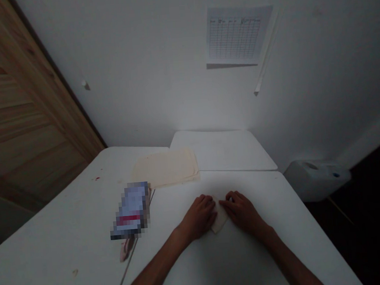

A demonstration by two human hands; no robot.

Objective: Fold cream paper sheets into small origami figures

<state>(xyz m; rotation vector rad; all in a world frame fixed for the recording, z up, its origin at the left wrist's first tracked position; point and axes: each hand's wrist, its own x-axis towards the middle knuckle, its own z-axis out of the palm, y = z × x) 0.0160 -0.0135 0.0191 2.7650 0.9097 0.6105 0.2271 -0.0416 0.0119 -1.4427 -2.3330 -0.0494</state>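
Curled inward, the fingers of the left hand (198, 217) rest bent over the left side of a small, pale beige, flat piece of thin sheet material (219, 221); whether they grip it or only press it down, I cannot tell. On the right hand (243, 210), thumb and index finger come close together at the piece's upper right edge, the other fingers folded; whether the edge is pinched between them is too dim to tell. The beige piece lies between the two hands, partly hidden by the left fingers, with one corner pointing toward the person. Beneath it is a smooth white tabletop (232, 266). Farther off, to the left, lie thin, cream-coloured, rectangular sheets (167, 167), overlapping in a flat stack. Nearer the person than that stack, well apart from the left hand, is a pixelated blue-grey rectangular object (132, 208) with a red band.
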